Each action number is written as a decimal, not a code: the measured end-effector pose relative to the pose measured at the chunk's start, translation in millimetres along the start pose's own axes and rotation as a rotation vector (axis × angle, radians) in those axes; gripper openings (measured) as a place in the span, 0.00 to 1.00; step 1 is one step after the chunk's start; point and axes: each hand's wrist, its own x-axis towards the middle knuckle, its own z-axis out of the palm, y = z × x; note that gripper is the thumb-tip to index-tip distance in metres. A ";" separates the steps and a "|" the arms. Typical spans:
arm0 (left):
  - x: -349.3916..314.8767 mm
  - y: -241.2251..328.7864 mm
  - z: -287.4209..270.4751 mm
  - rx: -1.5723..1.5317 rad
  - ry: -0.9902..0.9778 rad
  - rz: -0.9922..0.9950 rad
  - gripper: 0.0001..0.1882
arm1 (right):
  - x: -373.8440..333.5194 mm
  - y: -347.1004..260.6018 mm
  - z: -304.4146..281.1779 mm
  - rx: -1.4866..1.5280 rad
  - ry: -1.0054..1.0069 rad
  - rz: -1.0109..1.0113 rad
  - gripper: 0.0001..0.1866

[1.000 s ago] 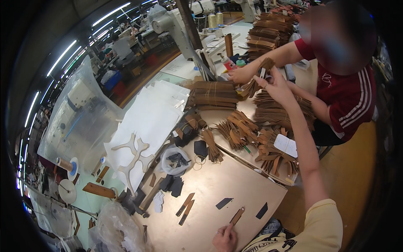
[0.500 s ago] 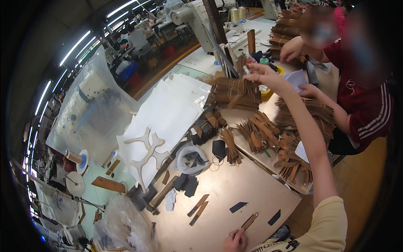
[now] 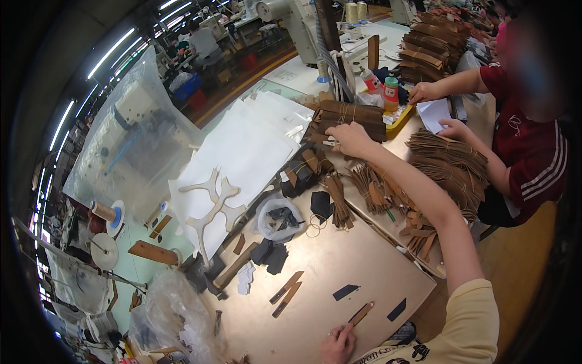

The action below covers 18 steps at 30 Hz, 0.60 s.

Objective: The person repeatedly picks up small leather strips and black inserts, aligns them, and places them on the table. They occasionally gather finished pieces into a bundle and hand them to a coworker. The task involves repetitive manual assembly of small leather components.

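Note:
My left hand (image 3: 337, 346) is low on the bench, its fingers closed on the near end of a narrow brown leather strip (image 3: 362, 313) with a dark edge. My right arm stretches far across the bench. At its end my right hand (image 3: 353, 139) is closed, with a small white piece (image 3: 330, 141) at the fingertips, too small to name. That hand is in front of a banded stack of brown leather pieces (image 3: 354, 115). Two more brown strips (image 3: 286, 294) lie left of my left hand. Dark pieces (image 3: 345, 292) rest beside the held strip, one on each side.
A plastic bag (image 3: 264, 221) with dark scraps, black pieces (image 3: 270, 256) and rubber bands (image 3: 316, 225) lie mid-bench. Bundled brown strips (image 3: 370, 188) are beyond. White sheets (image 3: 242, 158) carry a branched template (image 3: 212, 212). A co-worker's hands (image 3: 451, 130) handle white paper beside a yellow tray (image 3: 400, 121).
My right hand has come down and left from near the bottles to in front of the banded stack. My left hand stays at the strip. The co-worker's far hand has lowered toward the tray.

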 end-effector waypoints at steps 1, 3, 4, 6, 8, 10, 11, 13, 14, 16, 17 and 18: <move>-0.1 -0.3 1.1 0.031 0.041 0.031 0.12 | 1.2 -2.5 11.1 -0.084 0.003 -0.008 0.21; 0.5 -2.0 4.0 0.094 0.129 0.089 0.11 | 0.0 -6.0 31.4 -0.192 0.027 -0.030 0.16; 1.5 -4.0 5.2 0.104 0.144 0.129 0.13 | -1.0 -5.4 38.3 -0.188 0.025 -0.010 0.16; 5.4 -10.7 6.4 0.126 0.175 0.206 0.16 | -4.7 -4.3 47.5 -0.187 -0.008 0.052 0.16; 6.0 -14.2 7.1 0.130 0.154 0.192 0.16 | -11.4 0.9 44.3 -0.160 0.112 -0.005 0.15; 5.4 -15.0 6.8 0.123 0.124 0.183 0.16 | -19.8 3.7 31.1 -0.162 0.190 -0.022 0.15; 5.6 -14.9 6.0 0.118 0.107 0.181 0.16 | -27.3 3.3 21.2 -0.110 0.273 -0.035 0.11; 5.9 -13.0 3.6 0.109 0.088 0.173 0.16 | -39.0 -0.6 -5.0 -0.049 0.351 -0.002 0.10; 7.0 -12.1 2.7 0.114 0.089 0.174 0.16 | -47.2 -2.8 -21.3 -0.018 0.392 0.004 0.10; 7.9 -10.3 1.2 0.116 0.090 0.173 0.16 | -72.4 -10.9 -52.9 0.161 0.432 0.038 0.11; 8.3 -10.3 1.4 0.128 0.104 0.186 0.16 | -88.1 -15.9 -67.3 0.231 0.452 -0.004 0.11; 7.9 -10.7 2.1 0.135 0.105 0.184 0.16 | -107.9 -22.1 -78.9 0.314 0.450 -0.005 0.11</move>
